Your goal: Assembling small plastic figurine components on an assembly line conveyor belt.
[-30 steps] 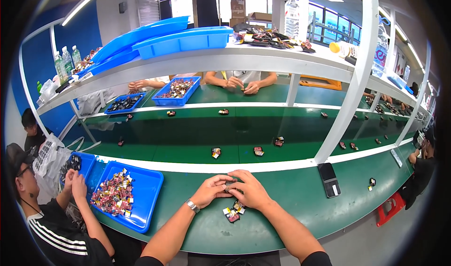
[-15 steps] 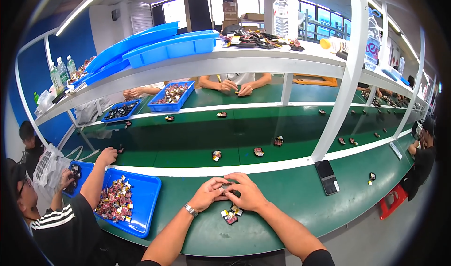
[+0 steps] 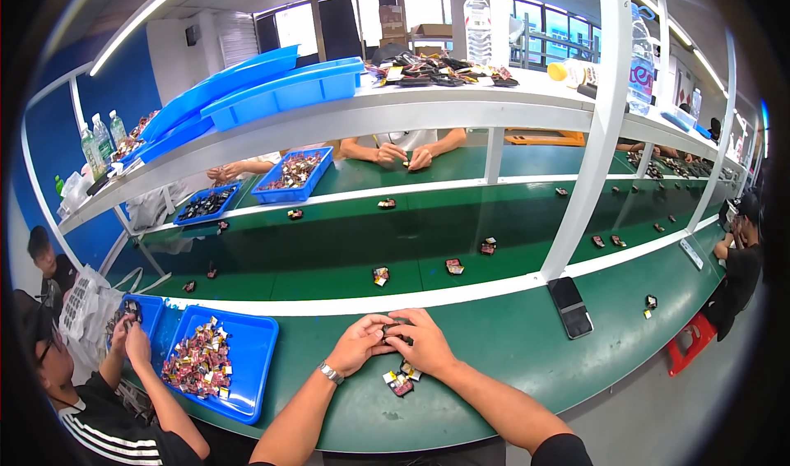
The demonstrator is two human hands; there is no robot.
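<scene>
Close together above the green worktop, my left hand (image 3: 359, 347) and my right hand (image 3: 425, 347) pinch a small dark part (image 3: 398, 333) between their fingertips. Fingers cover most of this part, so its exact kind cannot be made out. Just below the right hand, a few small components (image 3: 401, 381) with red, white and yellow patches lie on the worktop. A metal-banded watch (image 3: 331, 373) circles my left wrist.
To the left stands a blue tray (image 3: 267, 359) of similar components, beside a co-worker (image 3: 115, 392). A dark phone (image 3: 569, 308) lies to the right. Beyond a white rail, scattered pieces (image 3: 454, 266) lie on a green strip. A white post (image 3: 586, 162) supports the loaded shelf (image 3: 395, 114).
The co-worker at left has drawn an arm back from the green strip, and both their hands are now together near the trays. Another small piece lies on the strip there. My hands stay nearly in place.
</scene>
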